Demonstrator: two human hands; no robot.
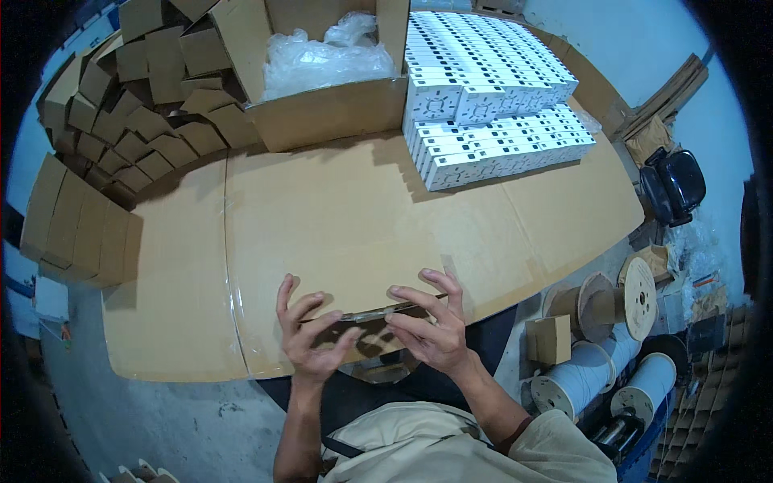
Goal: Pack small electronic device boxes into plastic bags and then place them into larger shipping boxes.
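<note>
At the near edge of the cardboard-covered table (362,201), a thin flat piece (372,315) shows almost edge-on, brownish with a shiny light strip along it. Its kind is too hard to make out. My left hand (314,338) grips its left end, fingers bent around it and thumb reaching inward. At its right end my right hand (435,330) holds it, with the index finger and thumb on the near side and other fingers stretched beyond. A dark shadow lies below the piece, and parts of it are hidden by my fingers.
Stacked white patterned boxes (483,105) stand at the back right. Beside them is an open carton (330,113) with clear plastic bags (322,68). Many brown boxes (153,105) pile up at the back left; several more (76,225) stand nearer. Cable reels (572,378) lie right of the table.
</note>
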